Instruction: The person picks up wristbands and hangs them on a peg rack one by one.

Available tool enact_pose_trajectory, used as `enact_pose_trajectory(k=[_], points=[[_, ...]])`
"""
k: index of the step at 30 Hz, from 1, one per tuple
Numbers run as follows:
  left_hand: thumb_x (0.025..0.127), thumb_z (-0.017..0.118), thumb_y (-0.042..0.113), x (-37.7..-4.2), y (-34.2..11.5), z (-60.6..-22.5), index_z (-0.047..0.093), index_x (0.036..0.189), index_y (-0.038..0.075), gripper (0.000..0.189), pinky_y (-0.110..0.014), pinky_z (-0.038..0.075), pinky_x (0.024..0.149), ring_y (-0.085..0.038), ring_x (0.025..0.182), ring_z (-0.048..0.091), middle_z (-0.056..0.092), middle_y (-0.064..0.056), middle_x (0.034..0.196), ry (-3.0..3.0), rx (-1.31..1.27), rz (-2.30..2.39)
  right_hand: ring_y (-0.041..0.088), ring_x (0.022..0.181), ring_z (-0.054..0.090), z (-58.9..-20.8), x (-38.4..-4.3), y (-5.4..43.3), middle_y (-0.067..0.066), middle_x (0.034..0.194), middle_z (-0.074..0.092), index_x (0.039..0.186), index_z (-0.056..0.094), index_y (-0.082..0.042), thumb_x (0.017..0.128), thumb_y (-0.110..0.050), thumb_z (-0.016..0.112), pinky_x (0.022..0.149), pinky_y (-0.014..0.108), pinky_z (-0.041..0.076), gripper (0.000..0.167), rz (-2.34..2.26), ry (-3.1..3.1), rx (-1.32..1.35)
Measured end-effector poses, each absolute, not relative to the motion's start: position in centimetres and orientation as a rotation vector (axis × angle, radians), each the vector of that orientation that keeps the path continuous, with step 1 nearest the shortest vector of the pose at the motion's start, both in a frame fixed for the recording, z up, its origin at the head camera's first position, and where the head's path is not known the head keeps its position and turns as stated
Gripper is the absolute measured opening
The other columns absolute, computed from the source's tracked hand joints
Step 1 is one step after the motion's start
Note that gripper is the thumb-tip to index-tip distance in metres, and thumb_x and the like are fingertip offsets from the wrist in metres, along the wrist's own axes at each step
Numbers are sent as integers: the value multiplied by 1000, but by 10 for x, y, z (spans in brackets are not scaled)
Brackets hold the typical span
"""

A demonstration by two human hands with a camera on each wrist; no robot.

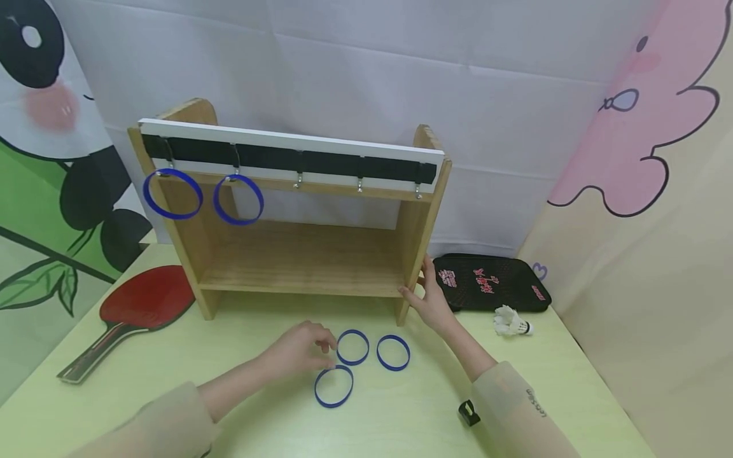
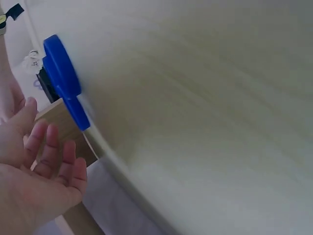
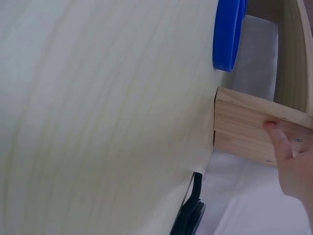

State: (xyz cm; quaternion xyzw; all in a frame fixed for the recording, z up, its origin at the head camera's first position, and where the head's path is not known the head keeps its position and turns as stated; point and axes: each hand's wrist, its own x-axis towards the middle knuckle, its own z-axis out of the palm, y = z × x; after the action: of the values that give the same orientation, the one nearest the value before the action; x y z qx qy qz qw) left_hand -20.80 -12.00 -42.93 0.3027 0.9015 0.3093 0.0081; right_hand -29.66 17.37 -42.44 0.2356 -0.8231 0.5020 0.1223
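Observation:
A wooden shelf [image 1: 303, 254] carries a white board with a black strip [image 1: 329, 163] and several metal hooks. From the two leftmost hooks hang a blue ring [image 1: 151, 198] and another blue ring [image 1: 217, 207]. Three more lie on the table: a far ring [image 1: 339, 356], a right ring [image 1: 409, 357] and a near ring [image 1: 317, 395]. My left hand [image 1: 298, 350] hovers just left of these, fingers loosely bent and nothing in the palm. My right hand [image 1: 433, 305] touches the shelf's right side panel [image 3: 244, 117], thumb straight near the front edge.
A red table tennis paddle [image 1: 149, 296] lies left of the shelf. On the right are a black case [image 1: 492, 286], a shuttlecock [image 1: 511, 322] and a small black object [image 1: 468, 413] by the right sleeve. A pale cloth [image 1: 355, 70] hangs behind the table.

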Motion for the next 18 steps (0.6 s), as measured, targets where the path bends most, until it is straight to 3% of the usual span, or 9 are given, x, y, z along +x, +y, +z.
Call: enact_pose_trajectory(k=[7, 18], points=[[76, 78, 27, -217, -119, -445, 67, 80, 24, 13, -29, 42, 77, 0, 76, 50, 57, 22, 73, 2718, 1012, 909, 48, 120, 48, -403, -279, 168, 28, 145, 28, 148, 5, -7, 90, -3, 61, 84, 53, 51, 81, 1447, -2411, 712], [78, 77, 15, -223, -115, -456, 66, 75, 20, 12, -19, 46, 61, 0, 62, 50, 58, 16, 67, 2634, 990, 945, 47, 122, 46, -393, -271, 165, 29, 146, 27, 149, 4, -6, 90, -1, 60, 84, 52, 51, 81, 1474, -2439, 701]])
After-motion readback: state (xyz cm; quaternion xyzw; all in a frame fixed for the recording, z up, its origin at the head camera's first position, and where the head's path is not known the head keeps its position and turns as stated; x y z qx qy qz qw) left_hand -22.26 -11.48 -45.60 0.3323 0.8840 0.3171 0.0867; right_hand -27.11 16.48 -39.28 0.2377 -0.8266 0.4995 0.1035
